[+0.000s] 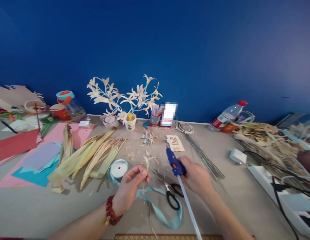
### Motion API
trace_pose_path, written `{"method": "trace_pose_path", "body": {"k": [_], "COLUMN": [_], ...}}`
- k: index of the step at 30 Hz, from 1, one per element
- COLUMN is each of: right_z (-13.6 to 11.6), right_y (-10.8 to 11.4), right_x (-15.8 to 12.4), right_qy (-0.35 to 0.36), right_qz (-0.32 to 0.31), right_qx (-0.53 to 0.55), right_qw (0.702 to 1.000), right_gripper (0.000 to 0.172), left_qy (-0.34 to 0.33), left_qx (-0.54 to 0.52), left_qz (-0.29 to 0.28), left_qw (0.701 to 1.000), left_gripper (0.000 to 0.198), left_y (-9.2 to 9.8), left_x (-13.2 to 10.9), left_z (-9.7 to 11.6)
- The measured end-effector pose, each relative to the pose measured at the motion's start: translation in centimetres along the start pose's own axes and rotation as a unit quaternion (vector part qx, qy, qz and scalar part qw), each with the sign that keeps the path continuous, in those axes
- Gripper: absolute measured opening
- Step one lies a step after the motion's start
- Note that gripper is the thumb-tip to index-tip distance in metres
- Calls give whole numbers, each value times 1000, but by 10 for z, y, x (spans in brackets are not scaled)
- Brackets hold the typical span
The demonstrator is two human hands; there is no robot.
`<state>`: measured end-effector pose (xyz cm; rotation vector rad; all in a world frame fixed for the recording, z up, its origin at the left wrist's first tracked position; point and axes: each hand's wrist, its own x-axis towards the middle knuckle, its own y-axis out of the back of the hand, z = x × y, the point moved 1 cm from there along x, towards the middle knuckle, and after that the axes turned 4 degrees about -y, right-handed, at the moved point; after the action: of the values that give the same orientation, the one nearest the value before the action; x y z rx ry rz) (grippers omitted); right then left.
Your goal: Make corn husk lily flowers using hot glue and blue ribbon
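Between the thumb and fingers of my left hand (132, 185) is a small corn husk flower (146, 162), pale with a greenish base. A red bead bracelet circles that wrist. My right hand (198, 175) grips a blue glue gun (174, 162), its nozzle pointing away from me, with a long clear glue stick (188, 203) trailing out of its back. Black-handled scissors (172, 196) lie on the table between my hands. Light blue ribbon (161, 215) loops beneath them, and its spool (119, 169) sits left of the flower. Small husk scraps are scattered beyond my left hand.
Dried corn husks (87, 153) and coloured paper (39, 163) spread over the left side. Two potted husk-flower arrangements (130, 123) stand by the blue wall, near a phone (168, 115). Thin wires (205, 156), a plastic bottle (227, 116) and a power strip (267, 191) are at right.
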<state>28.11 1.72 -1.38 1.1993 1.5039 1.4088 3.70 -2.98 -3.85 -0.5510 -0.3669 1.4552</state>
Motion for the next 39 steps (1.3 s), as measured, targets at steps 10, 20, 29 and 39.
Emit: {"method": "trace_pose_path", "body": {"k": [10, 20, 29, 39], "right_z": [70, -22, -65, -68], "right_y": [-2, 7, -49, 3], "right_x": [31, 85, 130, 56], "right_qy": [41, 136, 173, 67], "right_qz": [-117, -64, -70, -1], "right_qx": [-55, 152, 213, 510], "right_qw": [991, 977, 959, 857], "right_gripper": [33, 20, 6, 16], "left_qy": [-33, -84, -97, -8], "left_qx": [-40, -33, -34, -99], "left_qz": [25, 48, 57, 26], "left_qw": [998, 995, 993, 995], "left_gripper": [17, 15, 16, 16], "left_y": [4, 10, 12, 4], "left_x": [2, 11, 15, 7], "left_z": [1, 8, 7, 3]}}
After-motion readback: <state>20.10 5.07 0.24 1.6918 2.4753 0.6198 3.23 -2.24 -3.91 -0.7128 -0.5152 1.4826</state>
